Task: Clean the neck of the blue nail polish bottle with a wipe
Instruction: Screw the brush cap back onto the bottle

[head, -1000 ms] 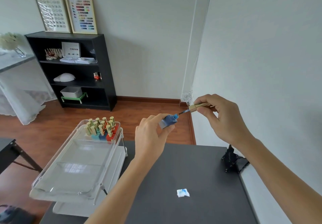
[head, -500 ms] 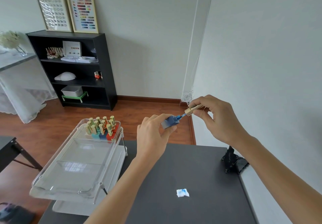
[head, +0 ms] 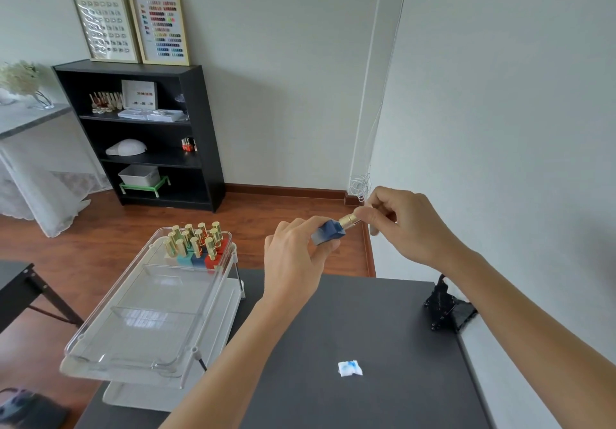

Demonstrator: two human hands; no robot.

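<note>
Hands raised above dark matte table (head: pixel 383 328): my left hand (head: pixel 293 262) clamps the square blue nail polish bottle (head: pixel 328 232), tilted; my right hand (head: pixel 400 222) pinches its gold cap (head: pixel 350 220) at the neck. Wiping looks finished (crumpled, blue-stained wipe (head: pixel 349 368) lies well below), so recapping seems underway; next, twist the cap snug.

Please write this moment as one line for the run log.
left hand: holds blue bottle | right hand: holds gold cap at bottle mouth | wipe: blue-stained, lying on table
</note>
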